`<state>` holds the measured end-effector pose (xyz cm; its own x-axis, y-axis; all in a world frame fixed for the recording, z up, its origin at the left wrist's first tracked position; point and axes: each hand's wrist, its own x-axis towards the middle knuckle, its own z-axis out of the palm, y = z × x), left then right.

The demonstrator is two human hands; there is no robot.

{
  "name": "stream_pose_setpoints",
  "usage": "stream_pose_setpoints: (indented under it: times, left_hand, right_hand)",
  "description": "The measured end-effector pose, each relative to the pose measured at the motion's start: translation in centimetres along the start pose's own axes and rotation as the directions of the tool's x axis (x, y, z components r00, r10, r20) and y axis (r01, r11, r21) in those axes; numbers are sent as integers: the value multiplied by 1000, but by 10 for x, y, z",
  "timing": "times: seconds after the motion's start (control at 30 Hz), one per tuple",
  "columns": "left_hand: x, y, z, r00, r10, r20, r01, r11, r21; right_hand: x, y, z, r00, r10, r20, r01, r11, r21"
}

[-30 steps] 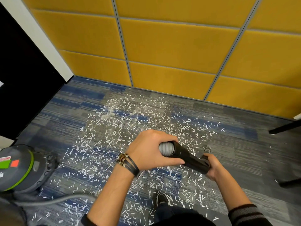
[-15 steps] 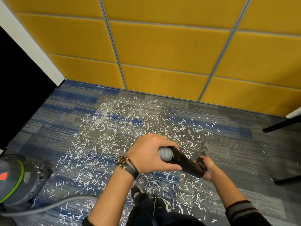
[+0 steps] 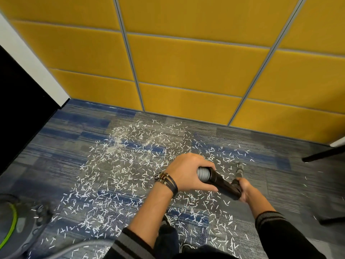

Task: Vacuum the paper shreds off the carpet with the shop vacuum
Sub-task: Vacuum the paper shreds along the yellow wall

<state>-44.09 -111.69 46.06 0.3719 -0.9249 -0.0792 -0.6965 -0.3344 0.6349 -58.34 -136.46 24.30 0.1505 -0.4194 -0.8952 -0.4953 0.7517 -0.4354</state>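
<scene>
- Two grips on one black wand (image 3: 222, 184): left grip (image 3: 188, 172) wrapped round its grey hose cuff (image 3: 203, 173), right grip (image 3: 244, 189) clasping the lower end.
- I see countless paper shreds (image 3: 130, 165) across the carpet (image 3: 56, 156); one shop vacuum (image 3: 18, 227) lower left.
- Two dark legs (image 3: 324, 156) at right.

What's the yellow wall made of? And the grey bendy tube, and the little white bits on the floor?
Yellow wall panels: probably padded fabric or felt, since they look matte, with soft edges between thin grey seams.
Grey hose: likely flexible plastic, with ridges all round it.
White shreds: paper, in thin, flat, matte strips.
</scene>
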Motion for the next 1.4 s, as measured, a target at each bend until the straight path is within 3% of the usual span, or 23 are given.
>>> stream_pose_setpoints:
  times: [0.2,0.33,0.53,0.77,0.9,1.1,1.27,1.4]
  left_hand:
    - [21,-32,-36,998,64,20,-63,996,-57]
    - [37,-41,-47,995,93,-23,-95,991,-99]
    - [77,-31,-42,989,149,-22,-150,987,-58]
    - [128,-24,-13,998,59,-16,-60,994,-88]
    - [150,-23,-16,997,67,40,-65,997,-43]
    - [148,-33,-60,996,77,46,-76,997,-21]
    - [155,-29,-78,995,87,-54,-88,996,-28]
    - [171,-22,-62,993,109,-35,-108,994,18]
  right_hand:
    - [11,-6,21,1000,12,-25,-14,997,-70]
    - [12,-26,24,999,40,11,-40,998,-40]
    - [18,-66,8,998,-34,-54,36,999,28]
    - [50,-129,-17,992,-47,-121,43,998,-34]
    - [64,-124,-13,996,56,-69,-58,998,-27]
    - [60,-95,10,996,91,-6,-90,993,83]
    - [75,-126,2,999,37,-5,-37,999,5]
    - [53,-160,3,998,-28,-62,27,1000,-13]
